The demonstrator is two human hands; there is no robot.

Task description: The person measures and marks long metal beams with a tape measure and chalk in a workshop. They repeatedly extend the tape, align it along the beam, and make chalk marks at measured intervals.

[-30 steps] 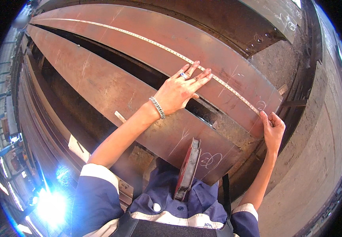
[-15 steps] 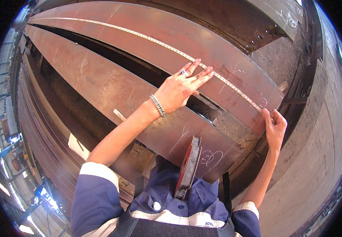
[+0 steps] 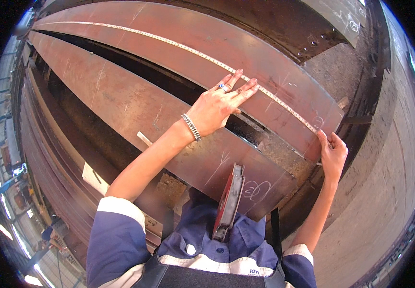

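Observation:
A pale measuring tape (image 3: pixel 181 46) runs lengthwise along the far rust-red steel plate (image 3: pixel 135 43). My left hand (image 3: pixel 217 103) lies over the plate's near edge, fingers stretched and spread, with its fingertips pressing on the tape. A ring and a chain bracelet show on this hand and wrist. At the plate's right end, my right hand (image 3: pixel 331 146) pinches the end of the tape between thumb and forefinger. Chalk marks are drawn on the plate near the tape.
A second steel plate (image 3: pixel 116 96) with chalk marks lies nearer, across a dark gap. A flat red and black object (image 3: pixel 229 204) stands upright before my torso. Stacked long steel pieces (image 3: pixel 49 144) lie at left. A drilled dark beam (image 3: pixel 284 29) is beyond; a concrete surface (image 3: pixel 375 192) spans the right.
Both hands keep nearly the same positions on the tape. The bright blue-white glare at the lower left has gone out.

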